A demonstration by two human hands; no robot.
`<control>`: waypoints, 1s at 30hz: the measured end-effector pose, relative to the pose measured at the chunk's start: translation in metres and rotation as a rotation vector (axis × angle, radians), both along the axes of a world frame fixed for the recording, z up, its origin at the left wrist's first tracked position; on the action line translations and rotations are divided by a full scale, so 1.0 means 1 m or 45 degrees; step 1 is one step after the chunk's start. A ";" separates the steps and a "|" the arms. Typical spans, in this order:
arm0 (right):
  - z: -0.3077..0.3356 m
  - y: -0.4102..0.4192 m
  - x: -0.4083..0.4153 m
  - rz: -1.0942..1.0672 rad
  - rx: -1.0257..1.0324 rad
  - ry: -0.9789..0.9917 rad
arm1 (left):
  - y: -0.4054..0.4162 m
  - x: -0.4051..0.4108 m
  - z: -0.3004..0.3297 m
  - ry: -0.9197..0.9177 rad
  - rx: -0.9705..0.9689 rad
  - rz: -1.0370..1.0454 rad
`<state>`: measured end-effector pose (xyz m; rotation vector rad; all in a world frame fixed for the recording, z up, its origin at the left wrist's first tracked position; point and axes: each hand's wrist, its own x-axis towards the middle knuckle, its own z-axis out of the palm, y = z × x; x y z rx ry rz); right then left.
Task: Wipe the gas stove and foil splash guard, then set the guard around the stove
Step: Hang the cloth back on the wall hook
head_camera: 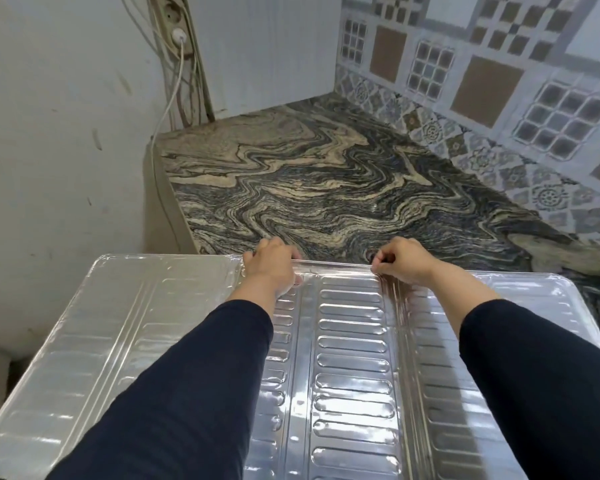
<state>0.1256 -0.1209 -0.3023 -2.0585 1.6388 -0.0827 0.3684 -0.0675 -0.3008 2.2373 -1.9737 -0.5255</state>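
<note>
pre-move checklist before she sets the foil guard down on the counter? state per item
1. Left hand gripping the far edge of the foil splash guard: ok.
2. Right hand pinching the same edge: ok.
3. Guard panels unfolded into a flat sheet: ok.
4. Marble-pattern countertop bare where it shows: ok.
5. Gas stove in place to wrap around: cannot tell, none in view.
6. White cable from the wall socket hangs beside the counter's left edge, apart from the guard: ok.
</note>
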 end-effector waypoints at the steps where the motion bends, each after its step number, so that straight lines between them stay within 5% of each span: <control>1: 0.004 0.000 -0.001 0.004 0.027 -0.020 | -0.001 0.001 0.001 0.004 0.007 0.002; 10: 0.081 0.005 -0.011 -0.106 0.051 -0.446 | -0.011 0.025 0.053 -0.053 -0.015 -0.119; 23: 0.251 0.067 -0.032 -0.165 -0.434 -0.232 | 0.004 0.072 0.173 0.051 -0.307 -0.181; 30: 0.341 0.124 -0.070 -0.302 -0.747 -0.080 | 0.007 0.029 0.267 0.218 -0.698 -0.413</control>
